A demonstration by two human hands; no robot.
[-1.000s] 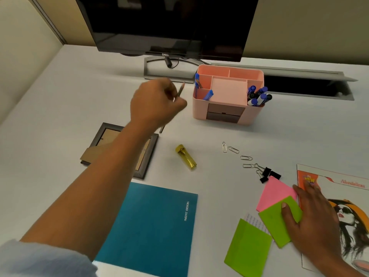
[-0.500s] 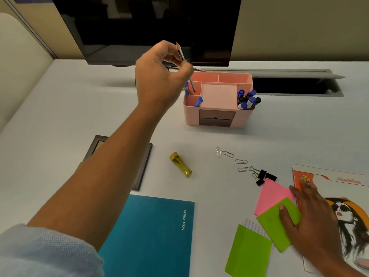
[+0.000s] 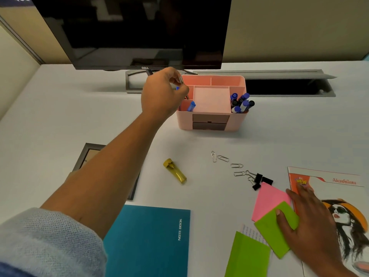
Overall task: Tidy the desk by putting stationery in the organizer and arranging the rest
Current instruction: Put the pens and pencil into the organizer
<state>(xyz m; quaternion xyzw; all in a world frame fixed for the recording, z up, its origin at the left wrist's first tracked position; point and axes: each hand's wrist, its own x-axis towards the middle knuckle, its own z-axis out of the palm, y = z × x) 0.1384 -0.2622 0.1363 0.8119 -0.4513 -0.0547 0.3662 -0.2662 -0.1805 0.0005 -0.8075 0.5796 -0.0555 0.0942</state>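
Observation:
A pink organizer (image 3: 237, 121) stands mid-desk below the monitor, with several blue pens (image 3: 240, 102) in its right compartment and one blue pen (image 3: 191, 106) at the left front. My left hand (image 3: 161, 94) is at the organizer's left edge, pinching the top of a pencil (image 3: 181, 79) that points down into the left compartment; its lower part is hidden. My right hand (image 3: 311, 222) lies flat, fingers spread, on a green sticky note (image 3: 267, 228) and the magazine (image 3: 339, 184). A pink note (image 3: 267, 198) sits beside it.
Loose on the desk are paper clips (image 3: 222, 158), black binder clips (image 3: 259, 180), a yellow capped item (image 3: 175, 171), a teal notebook (image 3: 147, 242), another green note (image 3: 247, 256) and a picture frame (image 3: 87, 154). Behind are the monitor (image 3: 135, 31) and an open cable slot (image 3: 279, 86).
My left hand carried the pencil from the desk up over the organizer, turned it upright and lowered it into the left compartment. My right hand stayed on the notes.

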